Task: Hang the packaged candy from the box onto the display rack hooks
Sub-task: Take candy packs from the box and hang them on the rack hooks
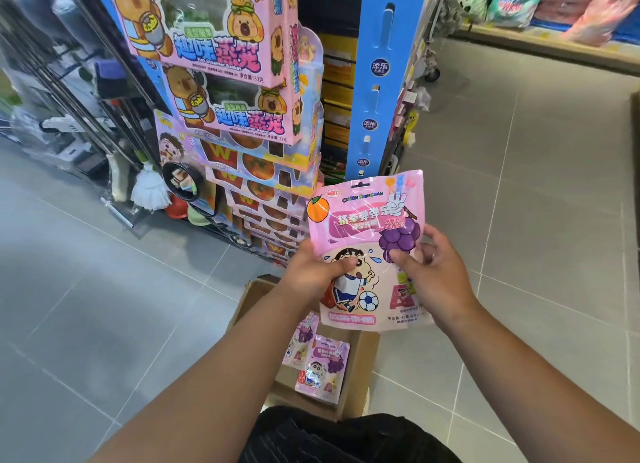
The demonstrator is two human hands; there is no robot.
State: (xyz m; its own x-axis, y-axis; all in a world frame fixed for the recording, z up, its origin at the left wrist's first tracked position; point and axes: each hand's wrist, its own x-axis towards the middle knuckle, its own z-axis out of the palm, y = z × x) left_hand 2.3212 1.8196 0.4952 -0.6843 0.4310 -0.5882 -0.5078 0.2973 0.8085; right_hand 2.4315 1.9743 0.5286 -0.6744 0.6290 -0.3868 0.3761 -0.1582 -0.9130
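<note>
The left hand [318, 268] pinches the pouch [367, 227] at its lower left, with the thumb laid across the cartoon boy's head and the fingers hidden behind. The right hand [433, 272] grips the pouch's right edge; its thumb presses on the printed grapes and its fingers curl round the back. Between the two hands the pouch stands upright, facing the camera, with its hang slot [360, 184] at the top edge unobstructed.

Above the pouch rises the blue panel of the rack [381, 81]. The pouch's top edge overlaps the panel's foot in this view, and I cannot tell whether they touch. Up and to the left of the pouch, pink boxes [214, 47] crowd the rack face. Directly below the pouch sits the open box [362, 369] on the floor, with two spare pouches [325, 369] leaning inside. Right of the pouch, grey tile floor [536, 203] runs to a shelf [554, 43]. Far left of the pouch stand mops [149, 189].
</note>
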